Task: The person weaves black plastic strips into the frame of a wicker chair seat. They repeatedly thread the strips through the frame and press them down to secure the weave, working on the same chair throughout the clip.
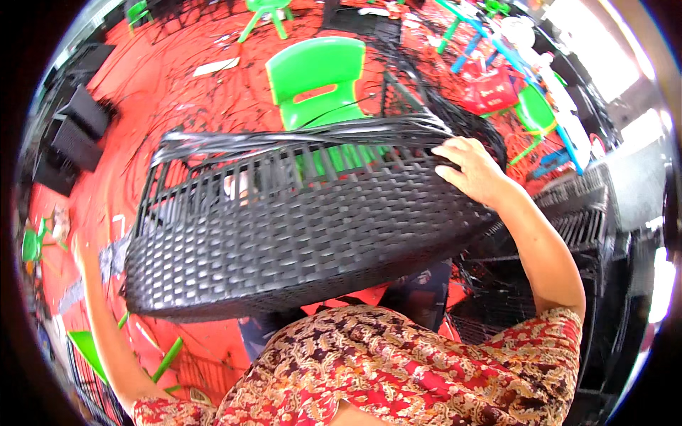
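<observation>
A half-woven black wicker furniture piece (298, 231) lies across my lap. Its lower part is tightly woven, while upright bars show bare near its far side. A bundle of loose black plastic strips (298, 138) runs along that far edge. My right hand (472, 170) is at the piece's far right corner, its thumb and fingers closed on the edge and strips. Off the piece's left side, my left hand (84, 245) is small and blurred at the end of my outstretched arm. Its fingers and anything in them cannot be made out.
A green plastic chair (316, 78) stands just beyond the piece. Black woven pieces (78, 128) stand at the far left, and more black frames (568, 220) are stacked at my right. A blue-edged table (497, 50) and red bag (490, 89) are far right. Strips litter the red floor (177, 78).
</observation>
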`<state>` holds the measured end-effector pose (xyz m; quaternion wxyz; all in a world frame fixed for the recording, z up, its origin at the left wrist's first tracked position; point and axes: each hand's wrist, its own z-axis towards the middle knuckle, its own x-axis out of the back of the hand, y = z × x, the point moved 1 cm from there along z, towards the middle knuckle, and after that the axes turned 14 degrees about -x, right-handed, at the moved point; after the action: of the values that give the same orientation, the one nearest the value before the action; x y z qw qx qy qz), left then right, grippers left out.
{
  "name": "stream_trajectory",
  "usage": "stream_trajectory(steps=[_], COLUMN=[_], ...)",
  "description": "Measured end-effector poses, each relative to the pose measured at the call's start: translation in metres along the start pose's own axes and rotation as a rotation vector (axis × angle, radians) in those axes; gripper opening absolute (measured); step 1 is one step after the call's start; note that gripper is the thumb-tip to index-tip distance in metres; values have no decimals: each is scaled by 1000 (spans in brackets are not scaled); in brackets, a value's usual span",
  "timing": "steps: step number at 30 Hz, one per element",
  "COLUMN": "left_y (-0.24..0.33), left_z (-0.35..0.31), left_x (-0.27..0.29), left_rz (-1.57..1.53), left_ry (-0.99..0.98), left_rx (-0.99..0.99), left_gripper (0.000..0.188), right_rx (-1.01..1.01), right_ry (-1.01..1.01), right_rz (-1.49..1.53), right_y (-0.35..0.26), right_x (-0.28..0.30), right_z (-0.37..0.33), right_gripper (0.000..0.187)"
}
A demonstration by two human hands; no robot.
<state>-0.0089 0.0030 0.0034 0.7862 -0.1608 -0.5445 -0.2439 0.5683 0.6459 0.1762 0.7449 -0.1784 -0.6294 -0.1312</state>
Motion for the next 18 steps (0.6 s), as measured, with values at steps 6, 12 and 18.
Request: stream_trajectory(steps=[6,12,18], left_y=[309,371,381], left_z=[-2,-35,-42], left_x=[122,102,115], left_rz=[-657,-313,-506], left_ry=[-230,-253,-223], left_rx=[-501,-700,-713], left_gripper=[29,37,31], right_rx=[-39,31,197], right_ry=[73,164,-16], right_rz=[48,-11,167], right_y=[-26,-53,-101], right_x=[-21,-8,-45], right_z=[-14,-5,10], right_gripper=[24,30,45])
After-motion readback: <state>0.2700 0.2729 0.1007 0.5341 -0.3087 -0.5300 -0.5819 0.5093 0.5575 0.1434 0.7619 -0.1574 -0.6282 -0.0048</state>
